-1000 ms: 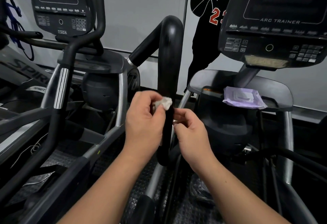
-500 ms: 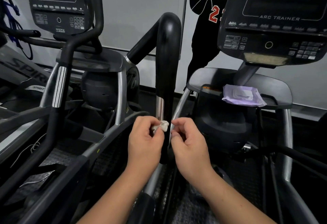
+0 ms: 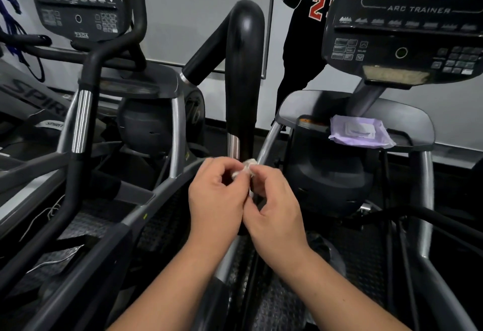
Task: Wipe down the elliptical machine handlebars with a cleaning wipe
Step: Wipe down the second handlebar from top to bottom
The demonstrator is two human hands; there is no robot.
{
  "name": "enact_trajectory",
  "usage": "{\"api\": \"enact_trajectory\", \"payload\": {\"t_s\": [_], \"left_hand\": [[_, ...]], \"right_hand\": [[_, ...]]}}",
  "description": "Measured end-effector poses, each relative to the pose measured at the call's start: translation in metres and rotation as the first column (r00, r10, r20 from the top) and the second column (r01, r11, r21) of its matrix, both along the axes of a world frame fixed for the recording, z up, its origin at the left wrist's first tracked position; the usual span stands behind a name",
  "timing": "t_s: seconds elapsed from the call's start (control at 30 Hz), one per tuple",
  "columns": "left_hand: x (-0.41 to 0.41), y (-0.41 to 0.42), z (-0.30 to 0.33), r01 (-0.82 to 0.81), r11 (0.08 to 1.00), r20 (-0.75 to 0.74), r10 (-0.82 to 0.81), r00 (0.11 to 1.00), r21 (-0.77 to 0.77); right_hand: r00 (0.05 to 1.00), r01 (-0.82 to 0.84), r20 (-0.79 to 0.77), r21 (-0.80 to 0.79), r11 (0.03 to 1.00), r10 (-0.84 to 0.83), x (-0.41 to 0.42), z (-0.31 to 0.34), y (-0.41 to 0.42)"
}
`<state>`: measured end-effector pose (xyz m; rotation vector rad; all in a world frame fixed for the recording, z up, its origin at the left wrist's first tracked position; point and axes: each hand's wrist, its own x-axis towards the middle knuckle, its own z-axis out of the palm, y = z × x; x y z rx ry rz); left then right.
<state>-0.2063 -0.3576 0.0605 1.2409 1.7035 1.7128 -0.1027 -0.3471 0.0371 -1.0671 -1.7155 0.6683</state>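
Observation:
A tall black curved handlebar [image 3: 244, 69] rises in the middle of the head view, with a silver band near its lower end. Below that band, my left hand [image 3: 217, 200] and my right hand [image 3: 274, 210] meet in front of the bar. Both pinch a small crumpled white cleaning wipe [image 3: 247, 167] between their fingertips. The wipe sits close to the bar's lower part; whether it touches the bar I cannot tell. My hands hide the bar's bottom end.
A purple pack of wipes [image 3: 359, 133] lies on the grey shelf [image 3: 407, 119] of the right machine, under its console [image 3: 407, 30]. A second machine with a console [image 3: 78, 4] and black handlebar [image 3: 83, 111] stands left. A person in black [image 3: 303, 43] stands behind.
Both hands slid down the handlebar with the wipe, from the black grip to below the silver band, and came closer together until both pinch the wipe.

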Motion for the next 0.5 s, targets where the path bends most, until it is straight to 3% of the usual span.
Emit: {"api": "enact_trajectory", "payload": {"t_s": [0.17,0.3,0.4,0.5], "left_hand": [[0.002,-0.02,-0.012,0.088,0.996,0.006,-0.088,0.996,0.027],[-0.005,-0.012,-0.023,-0.003,1.0,0.084,0.005,0.996,-0.029],[-0.014,0.001,-0.026,0.095,0.989,0.028,-0.092,0.995,-0.114],[-0.02,0.007,-0.026,0.229,0.962,0.022,-0.228,0.973,-0.152]], "right_hand": [[0.996,0.016,-0.078,-0.195,0.981,-0.032,-0.003,-0.008,0.002],[0.984,0.085,-0.142,-0.163,0.983,-0.109,-0.009,0.002,0.012],[0.986,0.129,-0.07,-0.236,0.963,-0.15,-0.006,-0.006,0.025],[0.996,0.081,-0.003,-0.381,0.921,-0.089,-0.004,-0.018,0.026]]}}
